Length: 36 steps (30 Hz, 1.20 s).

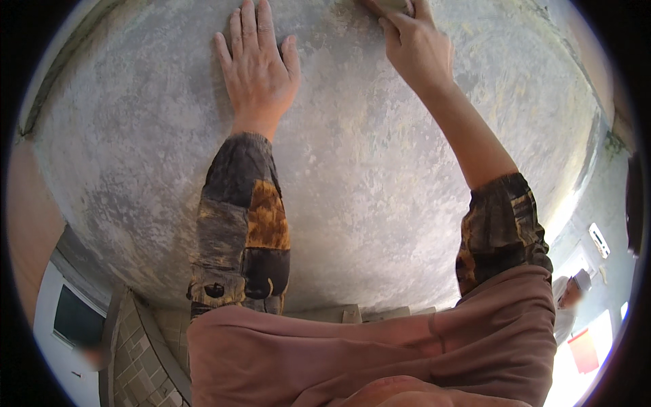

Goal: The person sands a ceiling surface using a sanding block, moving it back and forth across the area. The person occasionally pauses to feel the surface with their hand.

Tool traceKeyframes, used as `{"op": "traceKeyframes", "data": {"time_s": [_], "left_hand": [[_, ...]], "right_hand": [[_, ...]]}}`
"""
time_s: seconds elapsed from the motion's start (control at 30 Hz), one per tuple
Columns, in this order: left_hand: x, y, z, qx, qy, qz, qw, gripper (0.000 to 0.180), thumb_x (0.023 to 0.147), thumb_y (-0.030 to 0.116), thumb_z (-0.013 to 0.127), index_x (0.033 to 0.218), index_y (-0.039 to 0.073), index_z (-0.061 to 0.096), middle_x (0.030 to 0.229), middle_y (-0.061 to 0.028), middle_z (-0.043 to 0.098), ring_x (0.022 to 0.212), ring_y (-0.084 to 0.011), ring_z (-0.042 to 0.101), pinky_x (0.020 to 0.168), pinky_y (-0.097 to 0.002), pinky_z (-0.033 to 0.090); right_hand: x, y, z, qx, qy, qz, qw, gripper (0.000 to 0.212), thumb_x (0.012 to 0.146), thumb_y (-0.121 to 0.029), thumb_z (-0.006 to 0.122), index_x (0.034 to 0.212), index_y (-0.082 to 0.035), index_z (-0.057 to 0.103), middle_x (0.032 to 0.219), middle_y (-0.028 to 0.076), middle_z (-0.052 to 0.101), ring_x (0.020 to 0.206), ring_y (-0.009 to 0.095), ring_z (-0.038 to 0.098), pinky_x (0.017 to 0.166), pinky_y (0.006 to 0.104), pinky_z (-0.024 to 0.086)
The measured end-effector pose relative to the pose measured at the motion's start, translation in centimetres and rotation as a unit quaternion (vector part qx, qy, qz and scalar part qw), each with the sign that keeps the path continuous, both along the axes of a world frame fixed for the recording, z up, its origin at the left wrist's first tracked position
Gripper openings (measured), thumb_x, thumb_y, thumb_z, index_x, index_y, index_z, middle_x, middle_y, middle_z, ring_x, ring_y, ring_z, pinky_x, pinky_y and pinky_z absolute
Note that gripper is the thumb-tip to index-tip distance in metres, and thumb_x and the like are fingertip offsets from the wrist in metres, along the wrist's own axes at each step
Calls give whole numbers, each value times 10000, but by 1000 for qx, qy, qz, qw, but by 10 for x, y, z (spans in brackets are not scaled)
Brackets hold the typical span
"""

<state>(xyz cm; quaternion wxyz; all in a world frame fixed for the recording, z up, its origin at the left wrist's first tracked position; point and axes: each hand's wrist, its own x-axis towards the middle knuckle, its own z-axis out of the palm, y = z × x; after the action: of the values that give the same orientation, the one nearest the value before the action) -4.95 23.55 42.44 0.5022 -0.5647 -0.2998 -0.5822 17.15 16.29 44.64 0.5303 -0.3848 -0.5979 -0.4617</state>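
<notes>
Grey, mottled plaster surface fills most of the head view, curving away under fisheye distortion. Left hand lies at about eleven o'clock, fingers spread wide and pressed flat against the plaster, holding nothing. Right hand sits at about twelve to one o'clock, fingers curled closed over a small pale block, possibly a sanding pad or float; most of it is cut off by the upper edge of the frame, so its kind cannot be settled. The block is touching the plaster and lies at the fingertip end of the right hand, toward twelve o'clock; its long axis appears to run roughly from nine to three o'clock. The right hand is therefore on the block, while the left hand rests well apart from it, toward nine o'clock. Both forearms wear patterned dark and amber sleeves. Brown trousers occupy six o'clock. A tiled floor shows at seven o'clock, and another person stands far below at four o'clock.
</notes>
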Motion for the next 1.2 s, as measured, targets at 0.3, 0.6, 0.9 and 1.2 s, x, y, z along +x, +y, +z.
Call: {"op": "traceKeyframes", "data": {"time_s": [0.3,0.6,0.9,1.2], "left_hand": [[3,-20,1,-30,-4,15,999,619,991,354,409,1512,45,279,1560,-164,291,1456,-323,237,1187,-523,144],[3,-39,2,-92,-25,28,995,652,945,284,498,1492,-1,286,1534,-192,313,1439,-335,263,1183,-503,187],[-5,-27,-9,-65,-35,-8,997,657,955,300,489,1482,-34,280,1535,-204,308,1429,-361,277,1181,-524,186],[-12,-13,-47,-103,-50,-23,993,658,1001,363,393,1506,-30,241,1575,-210,230,1476,-346,168,1193,-531,81]], "right_hand": [[-7,-6,-11,-32,-68,-68,995,185,876,-145,627,1013,-199,739,1142,82,598,771,283,675,614,395,567],[-19,5,13,26,-105,-116,987,207,882,-168,654,1058,-243,735,1175,47,599,755,254,686,581,369,572],[-58,0,9,-28,-152,-56,986,326,871,-92,555,1171,-166,659,1035,131,563,771,311,660,633,410,561],[-75,-6,6,-78,-191,-54,977,341,866,-82,543,1177,-147,667,1031,144,541,775,326,658,601,423,557]]}}
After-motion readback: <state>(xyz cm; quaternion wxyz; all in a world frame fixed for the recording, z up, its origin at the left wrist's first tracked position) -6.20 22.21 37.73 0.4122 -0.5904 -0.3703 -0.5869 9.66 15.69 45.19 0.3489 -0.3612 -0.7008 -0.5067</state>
